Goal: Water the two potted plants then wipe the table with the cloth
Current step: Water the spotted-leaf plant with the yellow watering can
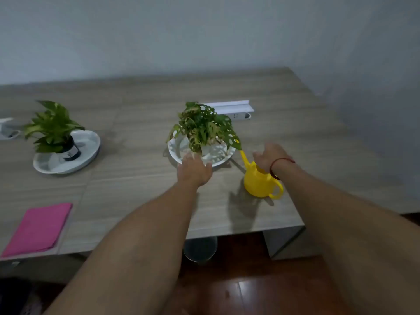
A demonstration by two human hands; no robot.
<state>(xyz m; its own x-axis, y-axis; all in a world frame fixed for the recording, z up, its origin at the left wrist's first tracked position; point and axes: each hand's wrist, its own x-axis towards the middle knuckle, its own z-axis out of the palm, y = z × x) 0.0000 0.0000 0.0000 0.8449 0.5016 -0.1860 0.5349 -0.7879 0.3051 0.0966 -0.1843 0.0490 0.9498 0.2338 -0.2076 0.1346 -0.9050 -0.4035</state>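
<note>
While above table [141, 178], both hands [194, 170] empty

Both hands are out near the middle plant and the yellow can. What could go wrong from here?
1. The yellow watering can stands near the table's front edge, under the right hand; a clumsy grab might knock it off.
2. Its spout points up into the middle plant's leaves, so lifting could snag them.
3. The left hand is at the white plate's rim; pressing there may tip plate and pot.
</note>
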